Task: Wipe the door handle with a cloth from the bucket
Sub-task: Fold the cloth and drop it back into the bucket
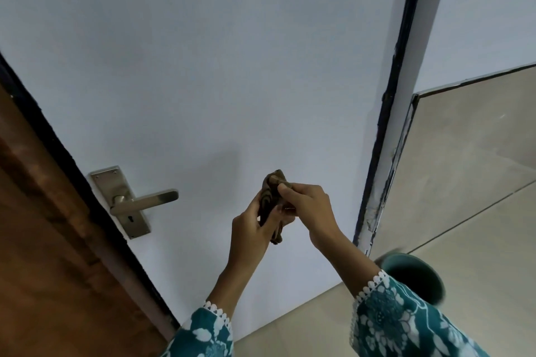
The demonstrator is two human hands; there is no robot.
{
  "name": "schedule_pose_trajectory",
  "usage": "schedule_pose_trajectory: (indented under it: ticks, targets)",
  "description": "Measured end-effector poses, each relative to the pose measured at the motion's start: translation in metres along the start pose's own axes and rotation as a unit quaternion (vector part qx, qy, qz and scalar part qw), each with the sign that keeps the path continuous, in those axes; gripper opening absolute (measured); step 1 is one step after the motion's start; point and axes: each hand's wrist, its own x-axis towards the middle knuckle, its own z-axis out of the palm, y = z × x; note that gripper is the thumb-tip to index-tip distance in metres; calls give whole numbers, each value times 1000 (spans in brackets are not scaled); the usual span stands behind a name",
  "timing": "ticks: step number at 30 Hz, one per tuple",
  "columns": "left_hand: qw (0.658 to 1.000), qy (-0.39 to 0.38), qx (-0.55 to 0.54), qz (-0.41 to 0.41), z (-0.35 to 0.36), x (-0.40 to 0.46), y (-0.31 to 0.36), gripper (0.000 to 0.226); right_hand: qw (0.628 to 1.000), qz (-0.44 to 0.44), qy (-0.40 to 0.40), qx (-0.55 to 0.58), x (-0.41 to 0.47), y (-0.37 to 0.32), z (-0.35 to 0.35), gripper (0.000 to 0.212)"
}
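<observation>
Two hands, left hand [251, 227] and right hand [308, 206], around one cloth [271, 200], seemingly bunched.

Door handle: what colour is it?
The door handle is a brushed silvery-bronze metal, seen best in the head view.

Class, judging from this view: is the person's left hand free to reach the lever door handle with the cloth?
Probably yes. The left hand holds the cloth together with the right hand, and only bare door lies between it and the door handle.

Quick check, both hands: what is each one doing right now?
Left hand: closed on the cloth.
Right hand: closed on the same cloth, pinching its top.
</observation>
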Motion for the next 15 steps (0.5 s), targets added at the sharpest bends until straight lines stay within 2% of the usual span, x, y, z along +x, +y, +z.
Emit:
schedule_pose_trajectory:
  ticks: [2,5,9,11,15]
  targets:
    - [1000,19,-2,-16,4,3,0,21,1000,2,9,-8,1,0,-9,26]
    - [997,49,-25,-59,7,7,-2,37,994,-47,40,-92,2,0,-27,25]
    - [992,62,-58,-93,16,9,4,36,931,-181,92,-304,-4,7,-46,23]
    - [992,35,-77,-89,28,6,14,35,915,-231,90,-318,-11,12,-43,22]
    - [982,-14,-151,-112,59,-1,31,27,938,-210,86,-260,-19,12,-50,23]
